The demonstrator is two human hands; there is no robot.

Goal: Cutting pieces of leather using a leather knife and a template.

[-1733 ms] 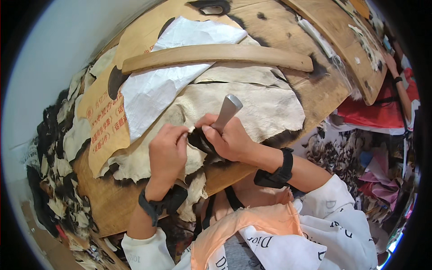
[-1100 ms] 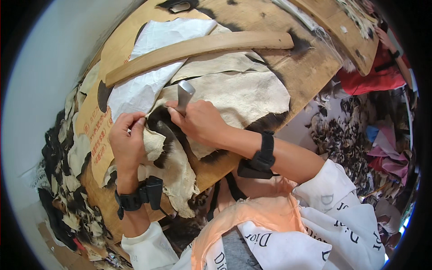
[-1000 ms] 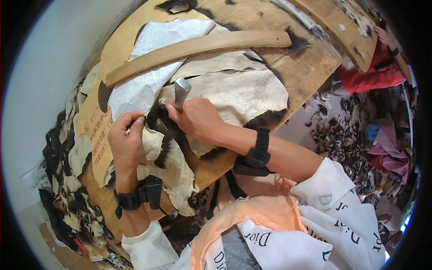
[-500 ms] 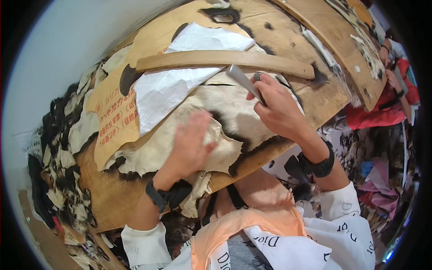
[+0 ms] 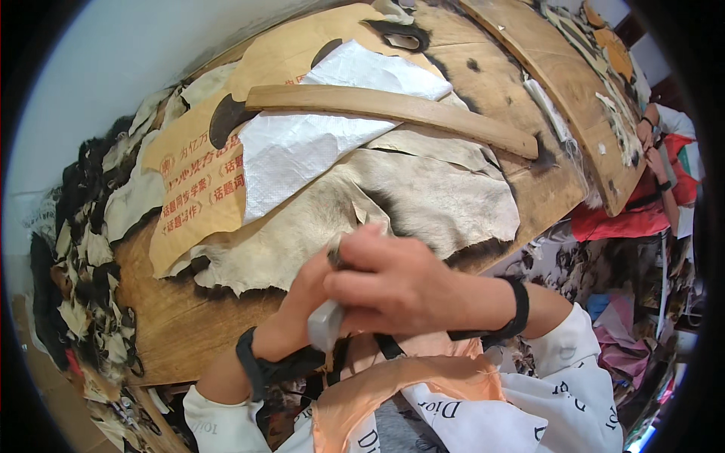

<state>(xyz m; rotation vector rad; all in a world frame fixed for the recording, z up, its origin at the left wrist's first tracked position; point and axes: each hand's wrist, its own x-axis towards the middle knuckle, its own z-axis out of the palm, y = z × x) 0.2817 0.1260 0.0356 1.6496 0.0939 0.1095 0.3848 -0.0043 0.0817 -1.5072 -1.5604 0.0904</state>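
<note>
A pale hide with dark fur edges lies spread on the wooden table, and its near middle is drawn up in a ridge toward my hands. My right hand is closed round a flat grey metal tool, one end of which points down toward me; its other end is hidden. Close behind it, my left hand appears closed on the raised hide, its fingers mostly covered by the right hand. Beyond the hide lie a white woven sheet and a long curved wooden bar.
A yellow printed sheet lies under the white one. Fur and hide scraps are heaped along the left side of the wooden table. At the far right, another person's hands are beside a raised board.
My right hand has come down and left with the metal tool, turning its end toward me. My left hand has gone from flat on the hide to beside it, and the hide is lifted there.
</note>
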